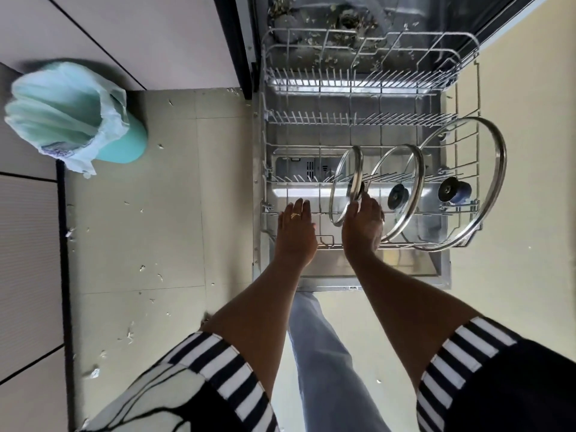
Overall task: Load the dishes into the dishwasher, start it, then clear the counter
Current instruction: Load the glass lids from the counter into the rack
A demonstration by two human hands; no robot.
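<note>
The dishwasher's lower wire rack (299, 120) is pulled out over the open door. Three glass pot lids stand on edge in its near right part: a small lid (341, 176), a middle lid (405, 169) and a large lid (486, 151), each with a dark knob. My right hand (361, 222) holds the small lid by its rim and knob. My left hand (296, 226), with a gold ring, rests with straight fingers on the rack's front rail, left of that lid.
Food debris litters the dishwasher tub floor (343, 20) behind the rack. A teal bin (78, 116) with a plastic liner stands on the tiled floor at the left, by the cabinet fronts. Small scraps are scattered over the floor tiles (149, 229).
</note>
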